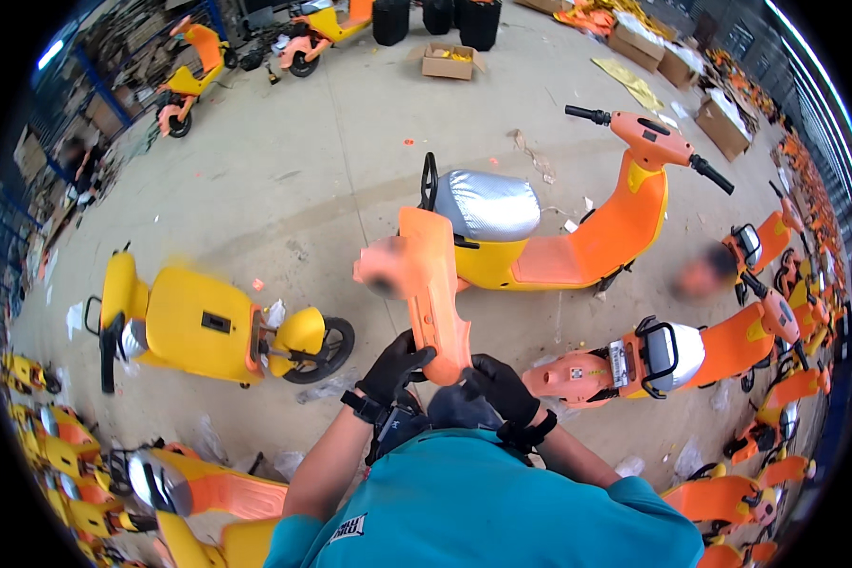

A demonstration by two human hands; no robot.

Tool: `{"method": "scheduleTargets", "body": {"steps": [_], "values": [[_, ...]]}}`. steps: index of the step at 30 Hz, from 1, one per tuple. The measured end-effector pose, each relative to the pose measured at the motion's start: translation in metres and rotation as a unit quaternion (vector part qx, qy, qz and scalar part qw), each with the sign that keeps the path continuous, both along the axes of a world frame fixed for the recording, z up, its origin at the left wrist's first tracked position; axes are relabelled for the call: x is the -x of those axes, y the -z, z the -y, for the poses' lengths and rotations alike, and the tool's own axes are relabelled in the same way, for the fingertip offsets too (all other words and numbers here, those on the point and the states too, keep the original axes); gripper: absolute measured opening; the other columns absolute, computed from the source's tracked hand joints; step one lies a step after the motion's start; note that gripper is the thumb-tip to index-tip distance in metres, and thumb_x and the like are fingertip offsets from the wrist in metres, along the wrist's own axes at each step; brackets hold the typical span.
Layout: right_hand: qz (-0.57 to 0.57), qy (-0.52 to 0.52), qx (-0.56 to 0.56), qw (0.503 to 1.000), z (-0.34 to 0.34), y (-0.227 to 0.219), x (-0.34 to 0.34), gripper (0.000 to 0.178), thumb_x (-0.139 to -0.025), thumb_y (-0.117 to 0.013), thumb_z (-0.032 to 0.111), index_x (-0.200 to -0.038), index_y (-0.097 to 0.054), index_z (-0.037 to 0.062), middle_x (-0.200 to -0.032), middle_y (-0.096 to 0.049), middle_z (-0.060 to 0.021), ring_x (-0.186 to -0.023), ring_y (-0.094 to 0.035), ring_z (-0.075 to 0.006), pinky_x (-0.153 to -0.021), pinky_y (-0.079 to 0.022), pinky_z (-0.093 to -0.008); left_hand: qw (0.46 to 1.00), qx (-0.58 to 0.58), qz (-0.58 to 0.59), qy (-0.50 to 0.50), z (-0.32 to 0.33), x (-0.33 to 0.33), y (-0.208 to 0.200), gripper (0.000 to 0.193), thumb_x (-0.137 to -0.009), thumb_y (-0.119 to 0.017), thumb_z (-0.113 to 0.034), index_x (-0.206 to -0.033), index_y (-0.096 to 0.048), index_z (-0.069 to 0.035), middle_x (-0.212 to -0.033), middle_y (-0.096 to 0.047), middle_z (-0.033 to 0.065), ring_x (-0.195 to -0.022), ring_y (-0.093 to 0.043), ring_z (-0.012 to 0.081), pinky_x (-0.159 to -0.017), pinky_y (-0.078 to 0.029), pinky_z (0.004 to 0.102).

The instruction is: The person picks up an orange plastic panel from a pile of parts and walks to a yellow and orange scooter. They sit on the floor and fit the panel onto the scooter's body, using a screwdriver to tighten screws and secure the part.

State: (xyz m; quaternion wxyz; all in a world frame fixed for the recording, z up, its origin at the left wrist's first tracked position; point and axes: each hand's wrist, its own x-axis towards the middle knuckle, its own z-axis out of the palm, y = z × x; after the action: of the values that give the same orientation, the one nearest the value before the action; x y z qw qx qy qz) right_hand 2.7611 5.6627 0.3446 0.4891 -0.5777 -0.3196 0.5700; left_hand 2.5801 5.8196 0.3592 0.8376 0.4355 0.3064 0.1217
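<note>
In front of my chest is a long orange plastic scooter panel point(433, 293), narrow at the near end and wider at the far end. My left hand point(395, 367), in a black glove, closes on its left edge near the narrow end. On the other side of that end, my right hand point(504, 388), also gloved in black, has its fingers bent and pressed against the panel's tip. Just beyond the panel stands an orange and yellow scooter point(577, 256) with a silver-covered seat point(488, 204). A blurred patch covers part of the panel's left side.
A yellow scooter point(199, 317) is at my left, and another orange scooter point(672, 364) is close on my right. Rows of scooters line both sides. Farther off are an open cardboard box point(448, 62), more boxes point(726, 123) and a person point(87, 168) at far left. Plastic scraps litter the floor.
</note>
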Motion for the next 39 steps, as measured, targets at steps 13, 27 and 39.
{"method": "scheduleTargets", "body": {"steps": [13, 27, 39], "values": [[0.009, 0.036, -0.070, 0.997, -0.332, -0.006, -0.028, 0.013, -0.098, -0.057, 0.013, -0.095, -0.058, 0.0009, -0.078, -0.058, -0.0068, -0.067, -0.054, -0.0108, -0.062, -0.044, -0.0283, 0.988, -0.144, -0.050, -0.016, -0.327, -0.028, 0.018, 0.072, -0.088, -0.073, -0.034, -0.145, -0.041, -0.005, -0.128, -0.057, 0.0048, -0.107, -0.057, 0.0144, -0.085, -0.050, 0.0311], [-0.035, 0.065, 0.019, 0.997, -0.700, -0.002, 0.008, 0.019, -0.100, -0.057, 0.015, -0.108, -0.056, -0.0021, -0.085, -0.062, -0.0050, -0.076, -0.062, -0.0103, -0.070, -0.051, -0.0268, 0.997, -0.054, -0.036, -0.029, -0.705, -0.014, 0.006, 0.055, -0.088, -0.074, -0.029, -0.130, -0.053, 0.000, -0.108, -0.062, 0.0030, -0.088, -0.057, 0.0089, -0.073, -0.049, 0.0272], [0.001, 0.015, 0.023, 1.000, -1.027, -0.049, 0.065, 0.032, -0.094, -0.063, 0.011, -0.124, -0.057, -0.0017, -0.085, -0.066, -0.0032, -0.080, -0.063, -0.0101, -0.071, -0.050, -0.0262, 0.997, 0.051, 0.058, -0.024, -1.012, 0.073, 0.002, 0.067, -0.092, -0.070, -0.043, -0.140, -0.046, -0.003, -0.118, -0.060, 0.0038, -0.100, -0.057, 0.0117, -0.083, -0.050, 0.0301]]}}
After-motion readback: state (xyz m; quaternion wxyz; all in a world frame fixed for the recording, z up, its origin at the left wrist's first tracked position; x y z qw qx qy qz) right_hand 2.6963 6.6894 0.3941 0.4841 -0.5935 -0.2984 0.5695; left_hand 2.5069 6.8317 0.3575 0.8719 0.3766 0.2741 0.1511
